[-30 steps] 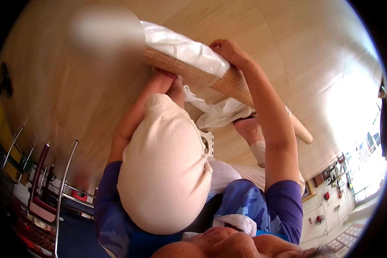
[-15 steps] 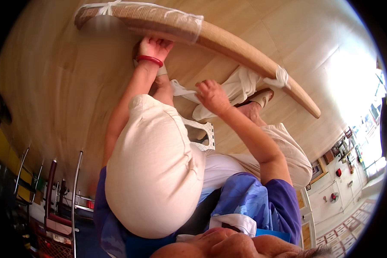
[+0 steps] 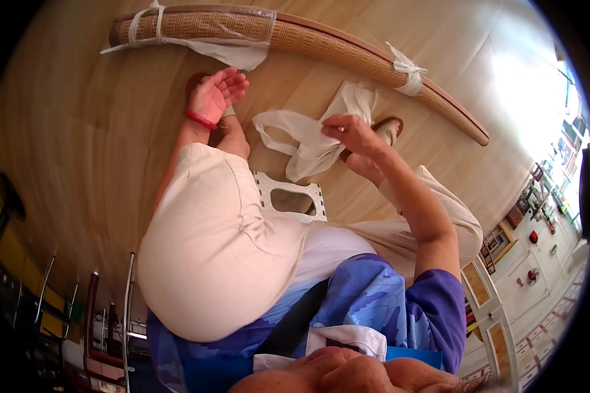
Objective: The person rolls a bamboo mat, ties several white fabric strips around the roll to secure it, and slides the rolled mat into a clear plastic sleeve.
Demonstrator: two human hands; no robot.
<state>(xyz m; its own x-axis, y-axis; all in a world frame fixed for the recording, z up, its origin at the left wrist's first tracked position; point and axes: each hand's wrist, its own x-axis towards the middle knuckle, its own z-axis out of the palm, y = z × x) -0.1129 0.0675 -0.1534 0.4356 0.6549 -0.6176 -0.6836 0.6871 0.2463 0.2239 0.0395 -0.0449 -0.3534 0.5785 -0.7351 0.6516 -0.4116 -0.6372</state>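
Note:
A long rolled mat (image 3: pixel 334 54), tan and woven, lies across the floor beyond my feet. Clear plastic wraps its left part, and white plastic strips (image 3: pixel 410 71) are tied round it near both ends. My left hand (image 3: pixel 217 97), with a red bangle (image 3: pixel 201 120) on the wrist, is open and palm up, just short of the mat and holding nothing. A crumpled white plastic bag (image 3: pixel 301 141) spreads between my feet. At its right side my right hand (image 3: pixel 357 137) has its fingers curled together on the bag; the fingertips are partly hidden.
Under me, between my legs, shows a white folding stool (image 3: pixel 292 200) with a hole in its top. My sandalled feet (image 3: pixel 388 131) flank the bag on the wood-look floor (image 3: pixel 92 124). Metal-framed furniture (image 3: pixel 128 321) stands at lower left, and a white door (image 3: pixel 488 314) at lower right.
My left hand has drawn back from the mat and turned palm up. My right hand has closed in on the bag, which has shifted and spread at its left side.

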